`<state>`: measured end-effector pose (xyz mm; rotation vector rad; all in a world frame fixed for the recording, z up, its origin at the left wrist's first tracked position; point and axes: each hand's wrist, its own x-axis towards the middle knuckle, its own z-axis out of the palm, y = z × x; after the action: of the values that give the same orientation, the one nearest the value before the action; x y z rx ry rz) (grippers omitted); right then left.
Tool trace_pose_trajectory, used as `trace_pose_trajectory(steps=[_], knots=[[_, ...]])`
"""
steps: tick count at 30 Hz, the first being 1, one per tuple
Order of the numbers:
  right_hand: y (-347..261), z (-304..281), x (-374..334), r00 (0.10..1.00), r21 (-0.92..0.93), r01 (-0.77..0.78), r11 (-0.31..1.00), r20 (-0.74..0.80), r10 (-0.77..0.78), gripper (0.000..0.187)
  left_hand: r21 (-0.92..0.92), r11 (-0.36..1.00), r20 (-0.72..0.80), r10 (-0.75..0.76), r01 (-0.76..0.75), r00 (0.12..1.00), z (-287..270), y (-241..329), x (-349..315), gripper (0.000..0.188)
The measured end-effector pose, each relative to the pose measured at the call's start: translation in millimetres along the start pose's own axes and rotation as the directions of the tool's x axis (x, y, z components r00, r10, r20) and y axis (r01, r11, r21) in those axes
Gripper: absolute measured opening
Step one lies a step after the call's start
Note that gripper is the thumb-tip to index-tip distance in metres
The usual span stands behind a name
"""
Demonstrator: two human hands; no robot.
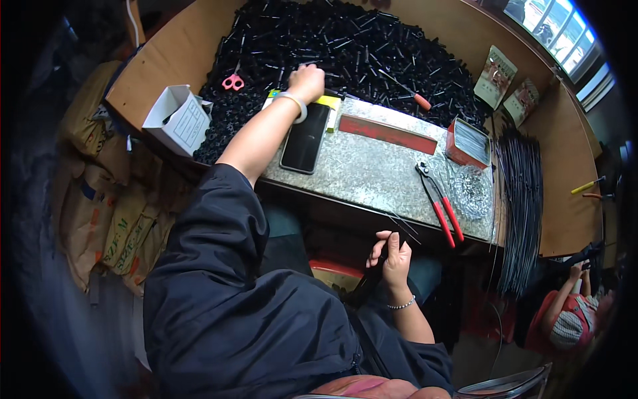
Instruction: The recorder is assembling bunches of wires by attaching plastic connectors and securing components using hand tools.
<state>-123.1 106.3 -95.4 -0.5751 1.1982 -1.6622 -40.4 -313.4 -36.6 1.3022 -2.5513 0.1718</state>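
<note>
My left hand (307, 83) reaches over the near edge of a big heap of small black tube-like parts (332, 40). Its fingers are curled down, and their tips are hidden. A black phone (306, 139) lies under that wrist, beside a yellow-edged item (328, 102). Close to my body, in front of the worktop, my right hand (397, 266) is closed with its thumb up. Whatever its fingers may hold cannot be made out. A few thin dark wires (404, 227) show just beyond the thumb, at the worktop's front edge.
On the grey worktop (359, 169) lie a red metal bar (389, 135), red-handled cutters (438, 206) and a clear pile of small pieces (472, 193). A red-rimmed tin (469, 143) and a bundle of black wires (522, 206) are rightward. Pink scissors (233, 82) and a white box (178, 120) sit left.
</note>
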Motion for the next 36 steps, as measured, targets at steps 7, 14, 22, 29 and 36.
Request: trace_pose_trajectory(steps=[7,14,22,29,36], knots=[[1,-7,12,0.999,0.007,-0.030,1.000,-0.040,0.030,0.039,-0.129,0.982,-0.027,0.134,-0.136,0.991,3,2,23,0.017],[1,-11,16,0.999,0.036,-0.022,0.999,-0.046,0.024,0.037,-0.629,0.750,-0.155,0.138,-0.205,0.978,-11,66,45,0.034],[0,-15,17,0.998,0.040,-0.018,0.999,-0.066,0.020,0.037,-0.351,0.935,0.188,0.121,-0.048,0.975,23,153,43,0.044],[-2,-15,11,0.998,0.054,-0.007,0.998,-0.066,0.011,0.037,-0.280,0.953,0.260,-0.040,0.115,0.965,24,176,42,0.036],[-5,-14,-4,0.999,-0.057,0.020,0.998,-0.026,-0.021,0.039,-0.547,0.836,-0.095,-0.024,-0.032,0.995,34,159,25,0.025]])
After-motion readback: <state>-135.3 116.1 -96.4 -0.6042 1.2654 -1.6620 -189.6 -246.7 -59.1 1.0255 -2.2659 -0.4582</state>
